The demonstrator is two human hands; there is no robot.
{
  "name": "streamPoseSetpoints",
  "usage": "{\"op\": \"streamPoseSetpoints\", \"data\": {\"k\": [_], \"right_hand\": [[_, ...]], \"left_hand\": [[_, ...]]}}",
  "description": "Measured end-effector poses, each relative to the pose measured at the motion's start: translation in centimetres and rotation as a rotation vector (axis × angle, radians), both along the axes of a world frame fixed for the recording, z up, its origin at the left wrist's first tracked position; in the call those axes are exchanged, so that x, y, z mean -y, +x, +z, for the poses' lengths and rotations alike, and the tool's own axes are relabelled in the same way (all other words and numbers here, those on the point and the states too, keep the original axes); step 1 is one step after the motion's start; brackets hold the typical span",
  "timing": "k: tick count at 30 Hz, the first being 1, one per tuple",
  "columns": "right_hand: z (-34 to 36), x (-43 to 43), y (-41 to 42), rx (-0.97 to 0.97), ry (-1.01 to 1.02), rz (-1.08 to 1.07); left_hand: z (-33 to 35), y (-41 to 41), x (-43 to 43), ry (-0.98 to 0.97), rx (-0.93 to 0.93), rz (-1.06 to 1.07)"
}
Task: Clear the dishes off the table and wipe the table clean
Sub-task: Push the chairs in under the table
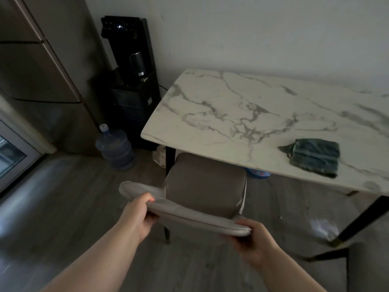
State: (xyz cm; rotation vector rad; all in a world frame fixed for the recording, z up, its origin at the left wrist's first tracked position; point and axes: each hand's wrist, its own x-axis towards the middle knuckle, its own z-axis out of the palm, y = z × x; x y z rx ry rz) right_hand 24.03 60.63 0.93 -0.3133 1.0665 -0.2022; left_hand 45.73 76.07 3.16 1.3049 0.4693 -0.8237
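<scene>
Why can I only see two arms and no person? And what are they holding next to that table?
The camera sits on the person's head and looks forward and down, so you see only their arms and hands, just as they would.

The left hand and the right hand each grip one end of the curved top of a chair back. The chair is grey-brown and is tucked part way under the table.

The table has a white marble-look top with grey veins. The only thing lying on the part you can see is a folded dark blue-green cloth near the front edge.

On the floor to the left stands a big blue water bottle, and behind it a tall black water dispenser against the wall.
</scene>
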Motion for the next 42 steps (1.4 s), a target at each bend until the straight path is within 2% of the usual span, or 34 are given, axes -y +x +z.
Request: {"op": "streamPoseSetpoints", "data": {"k": [6,14,23,26,29,34,39,42], "right_hand": [[-0.6,7.7,2.7,0.000,0.013,0.060],[-1.6,14.0,6.0,0.034,0.005,0.011],[-2.0,15.8,8.1,-0.048,-0.032,0.003],[-1.2,14.7,8.6,-0.074,-0.040,-0.051],[-0.3,13.4,9.0,-0.169,-0.083,-0.107],[-0.7,11.7,7.0,-0.261,-0.108,-0.265],[0.4,10.4,7.1,-0.289,-0.197,-0.284],[1.1,9.0,8.5,-0.251,-0.324,-0.229]], "left_hand": [[0.4,2.1,7.5,-0.001,0.007,0.025],[0.3,5.4,13.9,-0.027,0.033,-0.025],[-1.3,8.7,16.1,-0.037,0.046,-0.123],[-1.4,9.4,15.1,0.041,0.066,-0.230],[-1.1,9.3,14.5,0.103,0.099,-0.232],[-1.3,6.3,13.6,0.182,0.012,-0.333],[-1.8,5.8,13.0,0.292,0.143,-0.375],[-1.2,7.6,13.4,0.310,0.323,-0.276]]}}
